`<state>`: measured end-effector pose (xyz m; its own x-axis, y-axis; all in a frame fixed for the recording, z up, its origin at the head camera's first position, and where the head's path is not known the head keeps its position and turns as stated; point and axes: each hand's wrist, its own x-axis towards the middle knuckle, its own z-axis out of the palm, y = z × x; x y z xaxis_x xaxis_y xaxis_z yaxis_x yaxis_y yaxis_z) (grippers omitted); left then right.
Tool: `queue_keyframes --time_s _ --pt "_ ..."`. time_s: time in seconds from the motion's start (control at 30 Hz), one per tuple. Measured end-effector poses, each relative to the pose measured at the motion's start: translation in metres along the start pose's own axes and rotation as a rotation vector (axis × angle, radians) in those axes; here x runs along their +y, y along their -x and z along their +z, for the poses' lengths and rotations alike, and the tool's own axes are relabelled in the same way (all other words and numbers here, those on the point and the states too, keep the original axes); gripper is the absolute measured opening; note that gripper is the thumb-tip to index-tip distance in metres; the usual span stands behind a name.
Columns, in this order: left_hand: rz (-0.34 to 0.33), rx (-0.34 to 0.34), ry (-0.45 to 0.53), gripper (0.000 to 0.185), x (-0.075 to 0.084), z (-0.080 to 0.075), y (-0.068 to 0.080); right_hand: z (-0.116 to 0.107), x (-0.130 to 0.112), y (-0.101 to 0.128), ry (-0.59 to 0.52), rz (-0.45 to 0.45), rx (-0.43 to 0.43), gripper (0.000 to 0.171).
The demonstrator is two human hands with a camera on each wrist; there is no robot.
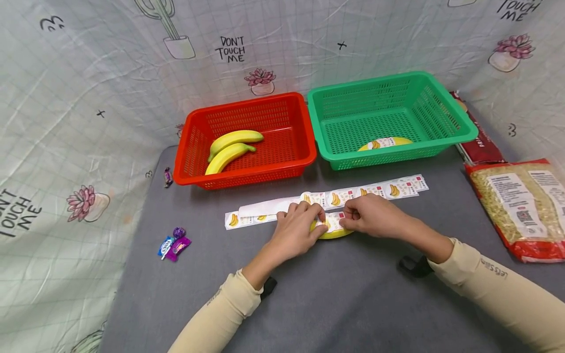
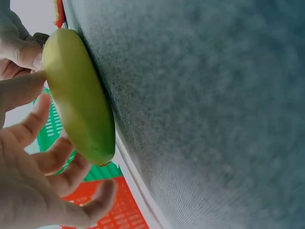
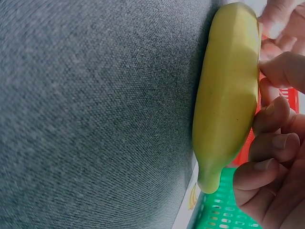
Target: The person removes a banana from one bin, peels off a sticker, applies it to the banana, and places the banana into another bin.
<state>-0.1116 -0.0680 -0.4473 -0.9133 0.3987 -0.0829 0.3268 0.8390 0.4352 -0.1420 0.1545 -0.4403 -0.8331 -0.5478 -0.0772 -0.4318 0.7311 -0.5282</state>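
A yellow banana (image 1: 334, 233) lies on the grey table (image 1: 344, 294) between my two hands. A white banana sticker (image 1: 334, 221) sits on top of it. My left hand (image 1: 315, 223) curls over the banana's left end, and in the left wrist view its thumb touches the banana (image 2: 81, 105) while the left hand's fingers (image 2: 57, 157) curve under it. My right hand (image 1: 348, 220) grips the right end, fingertips at the sticker's edge. In the right wrist view its fingers (image 3: 274, 143) curl beside the banana (image 3: 228, 95). A strip of stickers (image 1: 375, 190) lies just behind.
A red basket (image 1: 304, 127) holds two bananas (image 1: 231, 147). Beside it, a green basket (image 1: 446, 105) holds one stickered banana (image 1: 386, 143). A bag of grain (image 1: 525, 206) and a red packet (image 1: 478, 137) lie at the right. Wrapped candies (image 1: 173, 245) lie at the left.
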Motion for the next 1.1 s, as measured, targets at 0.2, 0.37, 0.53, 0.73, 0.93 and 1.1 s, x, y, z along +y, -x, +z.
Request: queue_keyframes --time_s 0.2,0.37,0.53,0.73,0.93,1.1 --pt "0.003 -0.076 0.04 0.02 -0.006 0.0 -0.005 0.001 0.001 0.0 -0.014 -0.011 0.007 0.021" --pt "0.022 -0.078 0.08 0.025 -0.01 -0.001 -0.007 0.001 0.003 0.002 -0.028 -0.001 0.032 0.02" --pt "0.027 -0.077 0.075 0.026 -0.01 -0.002 -0.007 0.0 0.003 0.003 -0.017 0.038 0.052 0.022" --pt "0.01 -0.088 0.073 0.027 -0.01 -0.004 -0.008 0.002 -0.007 0.0 0.029 -0.02 0.096 0.021" --pt "0.016 -0.093 0.082 0.028 -0.01 -0.002 -0.008 0.006 -0.004 -0.001 0.019 -0.09 0.043 0.013" --pt "0.023 -0.09 0.085 0.03 -0.011 -0.004 -0.008 0.003 0.006 0.005 0.011 -0.051 0.034 0.022"
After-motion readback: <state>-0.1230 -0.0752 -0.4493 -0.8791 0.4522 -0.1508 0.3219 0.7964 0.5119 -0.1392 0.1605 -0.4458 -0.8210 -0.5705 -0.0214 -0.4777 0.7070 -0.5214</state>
